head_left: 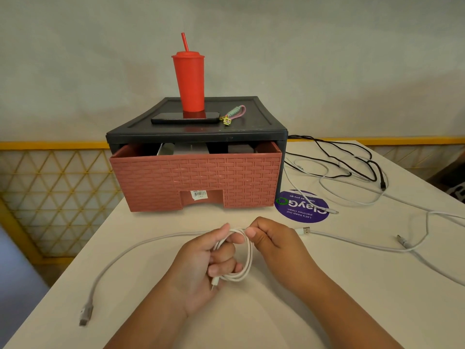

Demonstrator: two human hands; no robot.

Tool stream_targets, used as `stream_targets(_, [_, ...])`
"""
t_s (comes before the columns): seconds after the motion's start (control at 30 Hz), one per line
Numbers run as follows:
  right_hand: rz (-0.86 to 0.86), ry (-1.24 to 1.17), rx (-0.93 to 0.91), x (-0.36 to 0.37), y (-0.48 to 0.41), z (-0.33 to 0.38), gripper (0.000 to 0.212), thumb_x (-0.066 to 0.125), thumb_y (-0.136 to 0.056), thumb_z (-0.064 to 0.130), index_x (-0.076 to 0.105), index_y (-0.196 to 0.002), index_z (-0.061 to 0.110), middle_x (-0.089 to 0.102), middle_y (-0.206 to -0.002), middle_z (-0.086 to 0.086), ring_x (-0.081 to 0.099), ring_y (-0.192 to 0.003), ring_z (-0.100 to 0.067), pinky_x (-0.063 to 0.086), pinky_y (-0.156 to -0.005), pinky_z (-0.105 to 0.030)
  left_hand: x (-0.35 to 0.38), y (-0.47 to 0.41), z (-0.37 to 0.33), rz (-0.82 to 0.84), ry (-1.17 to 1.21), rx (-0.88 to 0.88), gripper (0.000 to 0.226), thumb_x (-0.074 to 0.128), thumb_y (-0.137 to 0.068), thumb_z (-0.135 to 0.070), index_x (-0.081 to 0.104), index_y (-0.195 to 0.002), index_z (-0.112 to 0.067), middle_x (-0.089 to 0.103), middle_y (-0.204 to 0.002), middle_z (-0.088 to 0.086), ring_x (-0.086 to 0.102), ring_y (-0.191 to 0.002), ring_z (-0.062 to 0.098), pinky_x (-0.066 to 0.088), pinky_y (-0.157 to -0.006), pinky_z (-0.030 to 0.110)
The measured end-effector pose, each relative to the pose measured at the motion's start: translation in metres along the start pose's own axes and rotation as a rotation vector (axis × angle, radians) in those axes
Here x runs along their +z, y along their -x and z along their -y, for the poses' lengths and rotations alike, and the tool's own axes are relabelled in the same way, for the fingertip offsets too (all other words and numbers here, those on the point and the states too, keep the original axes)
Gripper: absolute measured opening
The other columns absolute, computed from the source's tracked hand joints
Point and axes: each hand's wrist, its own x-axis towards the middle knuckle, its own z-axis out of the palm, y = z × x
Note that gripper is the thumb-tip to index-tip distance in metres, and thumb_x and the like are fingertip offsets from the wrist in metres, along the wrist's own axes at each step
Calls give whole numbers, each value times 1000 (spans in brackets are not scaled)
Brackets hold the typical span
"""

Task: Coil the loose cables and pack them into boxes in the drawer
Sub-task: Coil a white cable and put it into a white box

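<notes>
A white cable [247, 258] is held above the near middle of the table [289, 311], part of it wound into a small coil. The coil is gripped by the left hand [201, 258], whose fingers are curled through and around the loops. A short plug end is seen sticking out at the bottom of the coil, by the palm. The top of the coil is pinched between thumb and forefinger of the right hand [274, 243], the other fingers being curled in. The two hands are held close together.

The unwound part of the cable is laid leftwards from the top of the coil and bends towards the near left edge of the table, where its grey plug [85, 314] rests.

At the far middle of the table a black cabinet [196, 133] is set, with its reddish woven-pattern drawer [196, 182] pulled partly out. The tops of boxes [191, 148] are visible inside the drawer. A red cup [190, 81] with a straw, a dark phone [185, 117] and a key ring [234, 113] are placed on the cabinet top.

Towards the far right corner a black cable [352, 159] is spread in loose loops, tangled with more white cables [352, 244] that trail along the right side. One USB plug [305, 230] is found just beside the right hand. A round purple sticker [302, 207] is fixed to the table right of the drawer.
</notes>
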Motion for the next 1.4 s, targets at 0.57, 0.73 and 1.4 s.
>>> stream_targets(0.57, [3,302,-132,-5,1,-5,19,48,-95,29,63,-90,18,66,-82,2,55,-75,-17,46,-70,-34,-16,-1,-21,-167,538,190,45,36,-97,-26,68,-80,0,24,-38,-7,24,-27,5,48,-55,16])
stream_targets(0.73, [116,337,-194,-2,4,-1,32,37,-87,40,63,-88,21,65,-79,8,54,-74,-11,45,-70,-31,-17,-3,-20,-188,534,233,36,34,-98,-24,62,-95,0,27,-42,-7,26,-31,6,39,-68,22])
stream_targets(1.4, [205,204,-208,0,13,16,16,52,-77,24,67,-73,18,45,-46,16,43,-48,-8,28,-49,-13,-10,-12,14,-129,-676,680,21,39,-92,-29,59,-89,-36,58,-63,-15,47,-59,-2,39,-65,12])
